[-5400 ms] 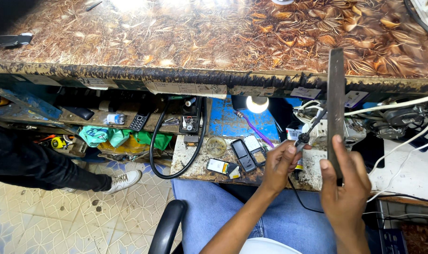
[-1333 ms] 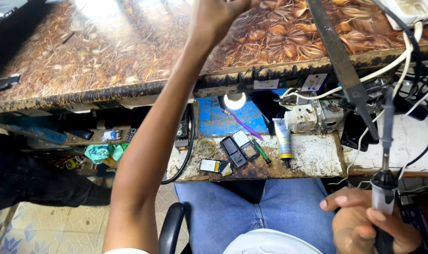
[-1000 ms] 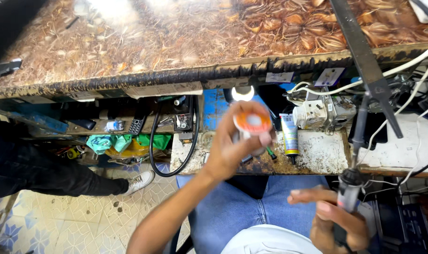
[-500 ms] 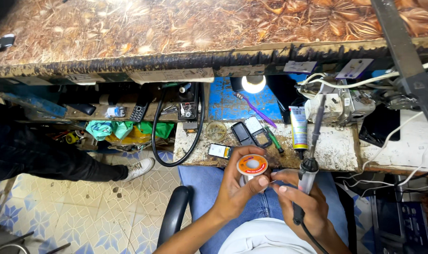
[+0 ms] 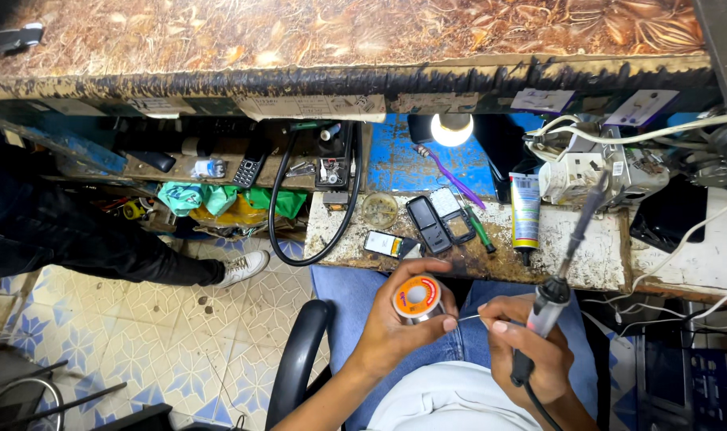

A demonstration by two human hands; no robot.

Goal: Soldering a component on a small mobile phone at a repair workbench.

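The left hand [image 5: 395, 331] is wrapping its fingers round a solder spool [image 5: 417, 296], holding it closed over the lap, just below the front edge of the bench [image 5: 587, 259]. The right hand [image 5: 531, 351] is gripping a soldering iron [image 5: 556, 281] in its fist, tip pointing up toward the bench, while its thumb and forefinger are pinching the loose end of the wire [image 5: 469, 318] coming off the spool.

As a judgement, the work is sitting at an early stage: a short length of wire is being drawn out, and the iron is not touching any part. The phones [image 5: 429, 225] are lying untouched on the bench, well above both hands, under the lamp [image 5: 451, 128]. Any joining appears still undone.
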